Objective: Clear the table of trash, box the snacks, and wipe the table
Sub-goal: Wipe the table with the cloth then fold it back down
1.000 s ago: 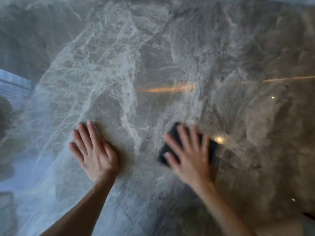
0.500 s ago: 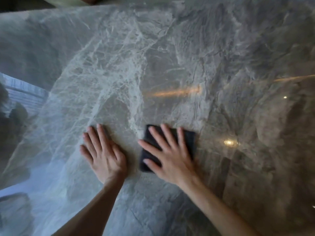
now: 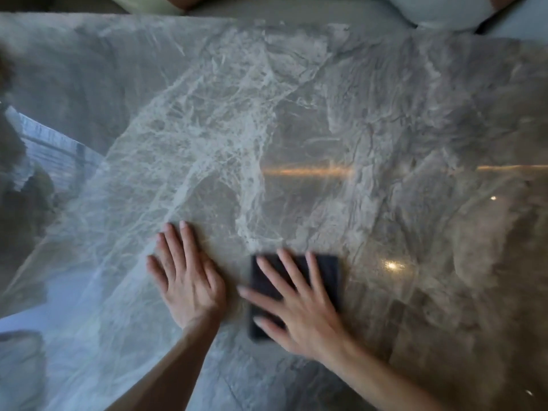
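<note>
Dark folded cloth (image 3: 330, 277), judged soft, light and free-sliding on polished stone, best driven by flat pressure from above, lies on the tabletop (image 3: 385, 129) well short of its far edge, under the spread, straight-fingered right hand (image 3: 305, 318); left hand (image 3: 189, 289) rests flat, empty, beside it.

the right hand (image 3: 302, 312) and the dark cloth (image 3: 329, 274) under it now sit further left on the marble table (image 3: 385, 114), away from the bright glint (image 3: 391, 266) and just beside the left hand (image 3: 189, 286). the cloth lies squarer. the view lifts, bringing the table's far edge and pale cushions (image 3: 439, 10) into sight.
</note>
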Demonstrator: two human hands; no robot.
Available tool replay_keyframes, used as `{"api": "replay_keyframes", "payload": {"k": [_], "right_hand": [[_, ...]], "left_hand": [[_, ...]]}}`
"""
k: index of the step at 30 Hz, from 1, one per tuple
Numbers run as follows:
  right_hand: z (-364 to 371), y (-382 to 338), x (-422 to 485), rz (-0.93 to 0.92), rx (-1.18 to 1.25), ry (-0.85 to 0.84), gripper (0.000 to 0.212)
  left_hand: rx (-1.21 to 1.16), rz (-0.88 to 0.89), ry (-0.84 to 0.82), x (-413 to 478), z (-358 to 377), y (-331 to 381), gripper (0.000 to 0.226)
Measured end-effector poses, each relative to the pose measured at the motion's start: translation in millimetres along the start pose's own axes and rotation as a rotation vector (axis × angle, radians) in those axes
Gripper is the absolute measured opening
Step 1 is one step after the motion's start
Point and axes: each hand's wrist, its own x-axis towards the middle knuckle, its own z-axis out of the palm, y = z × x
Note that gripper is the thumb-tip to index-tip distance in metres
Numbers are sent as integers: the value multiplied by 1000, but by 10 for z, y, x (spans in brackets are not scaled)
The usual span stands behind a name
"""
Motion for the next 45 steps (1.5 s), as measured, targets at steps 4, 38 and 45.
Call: {"api": "replay_keyframes", "payload": {"k": [4,38,45], "right_hand": [[-217,1321,-154,109,-129,-9,56],[-500,1781,1729,438,-16,158,57],[-74,373,-590,-734,54,-222,52]], "left_hand": [[16,6,-7,7,22,-19,74],[-11,-12,16,8,5,-5,72],[-30,-31,-16,-14,-73,41,69]]}}
